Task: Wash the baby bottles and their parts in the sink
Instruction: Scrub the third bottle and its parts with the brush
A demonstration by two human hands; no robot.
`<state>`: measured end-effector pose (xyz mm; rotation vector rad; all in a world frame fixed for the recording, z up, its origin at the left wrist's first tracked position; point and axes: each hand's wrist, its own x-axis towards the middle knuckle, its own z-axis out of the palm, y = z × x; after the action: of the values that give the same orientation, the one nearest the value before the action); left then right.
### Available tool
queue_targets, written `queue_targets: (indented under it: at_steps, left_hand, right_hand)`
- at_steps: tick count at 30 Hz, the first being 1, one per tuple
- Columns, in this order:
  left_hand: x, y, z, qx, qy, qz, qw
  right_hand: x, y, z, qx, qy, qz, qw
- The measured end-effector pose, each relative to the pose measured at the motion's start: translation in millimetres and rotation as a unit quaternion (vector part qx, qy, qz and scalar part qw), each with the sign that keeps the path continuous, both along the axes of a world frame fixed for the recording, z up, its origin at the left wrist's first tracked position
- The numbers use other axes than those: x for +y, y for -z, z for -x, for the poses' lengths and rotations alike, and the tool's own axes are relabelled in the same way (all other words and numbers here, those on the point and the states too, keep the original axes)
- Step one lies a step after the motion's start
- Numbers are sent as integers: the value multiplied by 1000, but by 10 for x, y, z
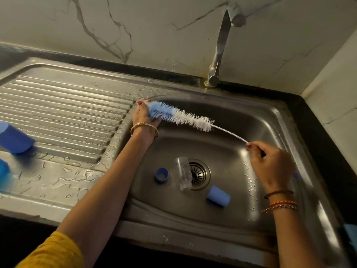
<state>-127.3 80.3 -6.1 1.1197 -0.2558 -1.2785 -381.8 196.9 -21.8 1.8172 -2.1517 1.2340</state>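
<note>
Bottle [184,173], clear, light and likely slippery when wet, lies on the sink [241,120] floor below both hands, best gripped round its body, while the left hand [146,118] cups the brush [179,116] bristles and the right hand [270,163] pinches its wire handle.

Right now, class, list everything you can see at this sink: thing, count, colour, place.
Bottle brush: one, blue and white bristles, wire stem, held over the basin.
Clear bottle: one, transparent, lying beside the drain.
Blue ring: one, basin floor, left of the bottle.
Blue cap: one, light blue, lying on its side near the drain.
Blue objects: two, blurred, on the drainboard's left edge.
Tap: one, metal, behind the basin.
Sink: one, steel, wet.
Hands: left hand on the bristles, right hand on the stem.
</note>
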Motion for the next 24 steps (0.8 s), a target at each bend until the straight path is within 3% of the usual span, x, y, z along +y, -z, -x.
queue_targets:
  at_steps: [3, 5, 8, 10, 11, 13, 17, 20, 24]
  left_hand:
    - [65, 9, -1, 43, 21, 59, 997]
    - [103, 29, -9, 40, 42, 99, 993]
    - [150, 21, -8, 22, 75, 126, 989]
    - [134, 20, -19, 4, 92, 138, 986]
    - [133, 23, -20, -5, 89, 138, 986]
    - [123, 39, -25, -34, 53, 118, 991]
    - [91, 61, 10, -155, -11, 70, 985]
    - [31, 82, -11, -128, -39, 32, 990]
    - [-44, 59, -108, -115, -48, 7, 992]
  right_hand:
    - [13, -44, 32, -66, 0, -112, 991]
    - [-7, -78, 40, -184, -32, -204, 961]
    - [5, -151, 31, -363, -37, -415, 833]
    - [16, -119, 45, -376, -41, -473, 796]
    - [11, -98, 46, -367, -50, -461, 807]
    - [4, -40, 11, -310, -70, -391, 864]
    - [26, 62, 20, -85, -19, -209, 974]
    - [32, 6, 18, -5, 13, -65, 998]
    - [27, -21, -83, 46, 12, -62, 997]
